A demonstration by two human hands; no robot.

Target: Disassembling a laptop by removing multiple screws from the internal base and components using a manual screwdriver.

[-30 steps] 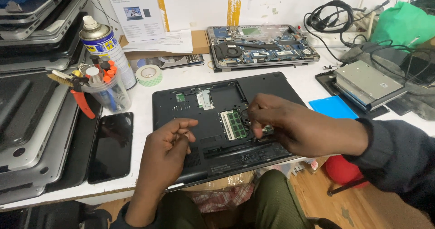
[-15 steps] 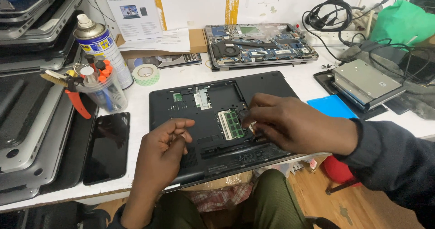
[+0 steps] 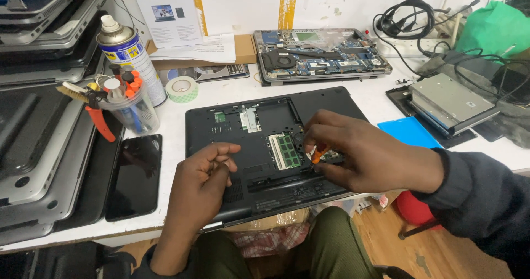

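From the head camera, your right hand (image 3: pixel 364 157) has its fingers pinched together on a small orange-handled screwdriver (image 3: pixel 318 154), tip down in the open bay of the black laptop (image 3: pixel 265 146). The laptop lies underside up at the front of the white table (image 3: pixel 381 99), directly before you. Your left hand (image 3: pixel 201 182) rests loosely curled on the laptop's near-left shell, fingers half together; you cannot tell whether it pinches anything.

The laptop looks stiff and fairly heavy, so steady it by its plastic shell and edges. The green memory module (image 3: pixel 286 151) just left of the screwdriver looks thin and fragile; handle it by its side edges only. The screwdriver is light and slim, likely to slip when twisted, so grip it near the handle.

At the back left, a white upright box (image 3: pixel 165 11) with blue print and a small picture leans against the wall. Beside it stands a blue-and-yellow spray can (image 3: pixel 128 50) with a white cap. A flat brown carton (image 3: pixel 243 50) lies under papers behind the laptop. A green bag (image 3: pixel 491 28) sits at the far right, and a flat blue sheet (image 3: pixel 411 131) lies just right of the laptop.
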